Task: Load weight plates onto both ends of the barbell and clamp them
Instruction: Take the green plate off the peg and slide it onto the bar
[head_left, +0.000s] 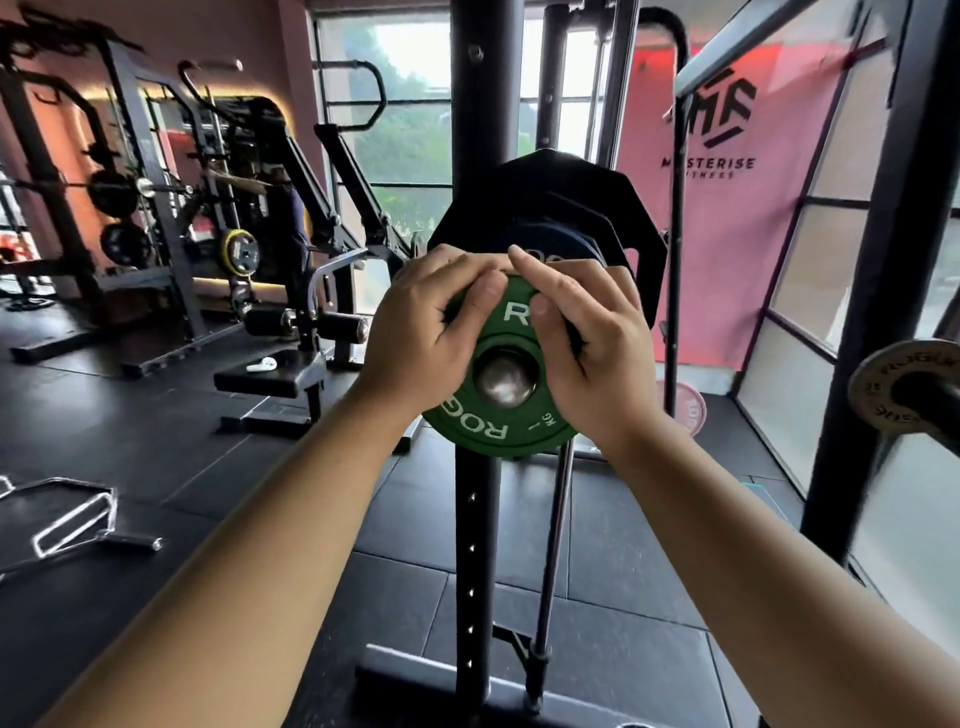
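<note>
Two bare forearms were seen reaching forward from the bottom of the frame. The left hand (415, 343) and right hand (587, 353) were both closed on the upper rim of a small green plate (483, 426), thumbs laid over its face, fingers curled behind the edge. The plate was seated on a steel sleeve end (505, 383), whose polished tip showed through the centre hole. Behind it, a blue plate (550, 239) and a larger black plate (571, 192) were stacked on the same sleeve, in front of a black rack upright (483, 104). The step was judged to be loading of a small plate at this end; whether it was being slid on or off could not be told. No clamp was seen on the sleeve. The next move was judged to call for the green plate to be pushed flush against the blue one, then a collar fetched and fitted.
</note>
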